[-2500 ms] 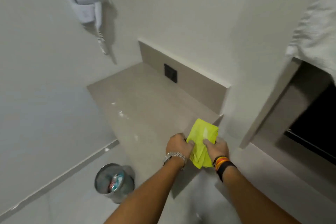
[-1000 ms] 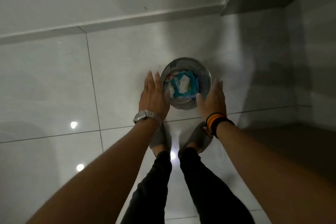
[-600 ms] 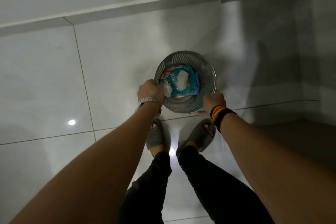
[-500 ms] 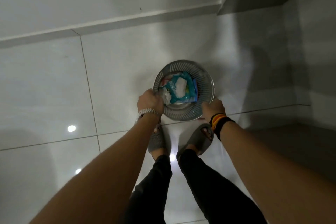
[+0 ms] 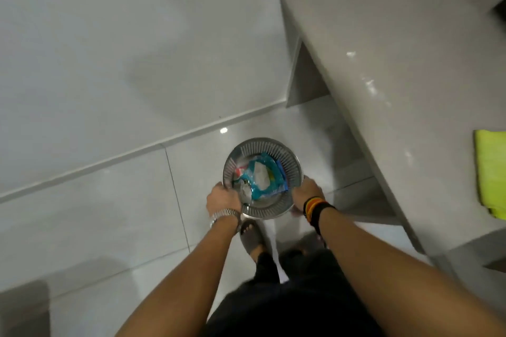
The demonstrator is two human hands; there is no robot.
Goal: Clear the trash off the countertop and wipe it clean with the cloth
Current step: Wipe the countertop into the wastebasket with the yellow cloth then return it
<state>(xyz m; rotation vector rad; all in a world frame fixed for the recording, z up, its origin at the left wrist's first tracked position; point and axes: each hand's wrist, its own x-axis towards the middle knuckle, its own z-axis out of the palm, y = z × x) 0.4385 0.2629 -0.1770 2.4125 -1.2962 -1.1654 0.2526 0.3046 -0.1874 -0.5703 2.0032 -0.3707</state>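
A round metal trash bin point(image 5: 290, 164) is held between both my hands over the tiled floor. My left hand point(image 5: 223, 200) grips its left rim and my right hand point(image 5: 306, 193) grips its right rim. Inside lie a teal wrapper point(image 5: 267, 180) and other crumpled trash. The beige countertop point(image 5: 397, 49) runs along the right, with small white specks point(image 5: 368, 82) on it. A folded yellow cloth point(image 5: 491, 169) lies on the countertop at the right edge of the view.
Glossy white floor tiles point(image 5: 109, 213) spread to the left, bounded by a white wall with a skirting strip point(image 5: 137, 148). My feet in grey slippers point(image 5: 252, 238) stand just below the bin. A dark recess point(image 5: 306, 76) opens under the countertop.
The cloth left my hands and now lies on the countertop. I bent to the bin, closed both hands on its rim, and the view has since swung so the countertop shows again.
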